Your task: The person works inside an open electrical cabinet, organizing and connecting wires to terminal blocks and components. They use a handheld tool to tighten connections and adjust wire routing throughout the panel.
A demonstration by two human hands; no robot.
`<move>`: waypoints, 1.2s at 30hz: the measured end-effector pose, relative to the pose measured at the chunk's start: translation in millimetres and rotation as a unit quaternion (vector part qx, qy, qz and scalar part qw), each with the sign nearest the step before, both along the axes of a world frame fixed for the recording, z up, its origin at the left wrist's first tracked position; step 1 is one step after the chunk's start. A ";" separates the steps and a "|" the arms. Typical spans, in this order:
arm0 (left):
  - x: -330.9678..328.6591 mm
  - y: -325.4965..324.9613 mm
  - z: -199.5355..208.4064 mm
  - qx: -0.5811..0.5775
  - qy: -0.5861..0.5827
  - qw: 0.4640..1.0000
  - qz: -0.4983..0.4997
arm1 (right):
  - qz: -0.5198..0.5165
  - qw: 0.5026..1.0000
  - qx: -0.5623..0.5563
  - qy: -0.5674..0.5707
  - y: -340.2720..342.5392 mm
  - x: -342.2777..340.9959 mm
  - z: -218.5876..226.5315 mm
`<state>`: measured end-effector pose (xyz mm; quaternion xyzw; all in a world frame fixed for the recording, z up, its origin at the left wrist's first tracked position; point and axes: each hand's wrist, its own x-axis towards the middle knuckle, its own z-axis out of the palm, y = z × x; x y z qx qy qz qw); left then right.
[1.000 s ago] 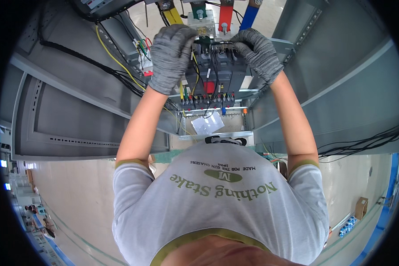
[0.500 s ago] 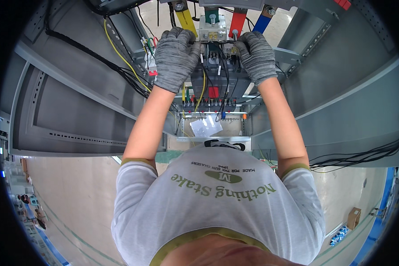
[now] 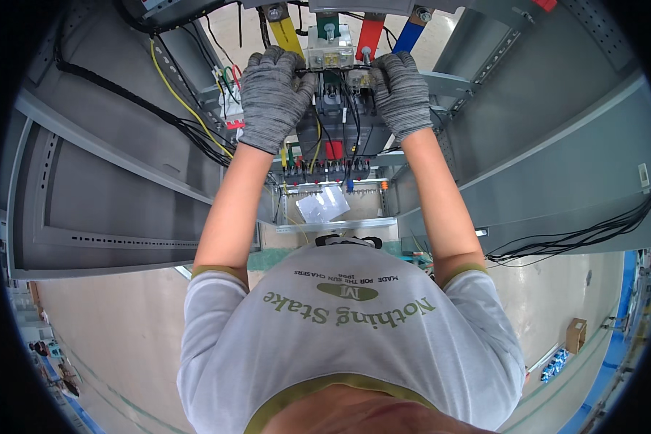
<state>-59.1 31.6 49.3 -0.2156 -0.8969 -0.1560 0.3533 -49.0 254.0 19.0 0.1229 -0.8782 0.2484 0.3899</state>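
Both my hands wear grey knit gloves and reach over a dark grey circuit breaker (image 3: pixel 340 134) inside a metal cabinet. A thin black wire (image 3: pixel 334 69) runs crosswise between them, in front of a clear plastic cover (image 3: pixel 330 54). My left hand (image 3: pixel 276 94) is closed at the wire's left end, beside the yellow busbar (image 3: pixel 286 32). My right hand (image 3: pixel 401 94) has its fingers curled at the right end, below the red busbar (image 3: pixel 369 36) and the blue busbar (image 3: pixel 410 35). The fingertips are partly hidden. More black wires hang over the breaker's front.
Grey cabinet panels (image 3: pixel 116 188) flank both arms. A black cable bundle (image 3: pixel 123 94) and a yellow wire (image 3: pixel 173 87) run along the left side. Loose black cables (image 3: pixel 579 235) hang at right. A terminal row (image 3: pixel 325 171) and a clear plastic sheet (image 3: pixel 323 205) lie below the breaker.
The whole view has shifted, so the cabinet and hands sit slightly further left. Both hands keep their places at the breaker's top, with the black wire still between them.
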 end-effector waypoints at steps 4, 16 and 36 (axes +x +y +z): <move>3.6 4.3 -5.3 0.032 -0.008 0.999 0.015 | 0.000 1.000 -0.003 -0.022 -2.3 6.9 11.4; 9.9 47.2 12.1 -0.117 0.114 0.980 -0.114 | 0.065 0.997 0.029 -0.024 6.5 34.1 29.4; 1.8 59.1 5.2 -0.075 0.114 0.981 -0.140 | -0.073 0.986 0.127 -0.077 -6.2 43.0 51.8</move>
